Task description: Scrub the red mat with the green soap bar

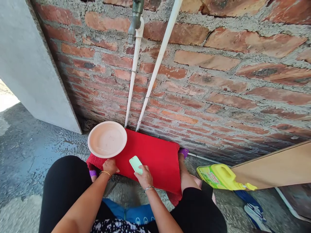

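A red mat [150,155] with shaggy edges lies spread out low between my knees, against the wall. On its left part stands a pale pink basin [107,139], with what looks like a little water inside. My left hand [110,167] is closed at the mat's near edge, just below the basin, and seems to grip it. In my right hand [145,176] is a mint-green scrub brush [136,164], oblong with a small hole near its far end. It is over the middle of the mat; its underside is hidden.
A yellow detergent jug [221,176] lies tilted at the right, by a tan board [274,161]. Blue-and-white footwear [255,213] is on the floor below. Two white pipes [155,69] and a tap [136,19] run down the brick wall [218,84]. A grey slab [41,71] leans at the left.
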Demonstrator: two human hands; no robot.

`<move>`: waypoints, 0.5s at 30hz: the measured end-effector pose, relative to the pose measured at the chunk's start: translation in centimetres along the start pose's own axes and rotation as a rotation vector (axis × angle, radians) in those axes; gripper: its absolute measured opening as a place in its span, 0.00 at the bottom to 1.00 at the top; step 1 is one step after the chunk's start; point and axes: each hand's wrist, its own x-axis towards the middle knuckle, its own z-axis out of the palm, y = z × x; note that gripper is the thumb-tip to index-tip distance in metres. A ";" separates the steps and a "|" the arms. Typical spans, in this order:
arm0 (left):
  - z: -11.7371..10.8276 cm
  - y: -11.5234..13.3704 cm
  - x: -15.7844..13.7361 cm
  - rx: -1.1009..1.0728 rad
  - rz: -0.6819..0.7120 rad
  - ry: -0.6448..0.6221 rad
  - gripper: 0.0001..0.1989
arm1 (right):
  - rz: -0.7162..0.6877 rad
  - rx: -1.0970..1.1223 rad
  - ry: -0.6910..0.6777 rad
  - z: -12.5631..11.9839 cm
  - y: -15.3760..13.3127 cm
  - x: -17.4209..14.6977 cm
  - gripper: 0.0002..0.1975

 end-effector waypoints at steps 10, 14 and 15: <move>-0.3 0.2 -0.2 0.003 -0.013 -0.018 0.27 | 0.520 0.101 0.354 -6.2 9.4 1.4 0.18; -0.2 0.1 -0.3 0.006 -0.001 -0.006 0.28 | 0.371 0.053 0.325 -4.6 6.4 1.7 0.17; -0.1 0.1 -0.2 0.008 0.002 -0.001 0.28 | 0.283 0.043 0.280 -3.6 5.0 1.7 0.16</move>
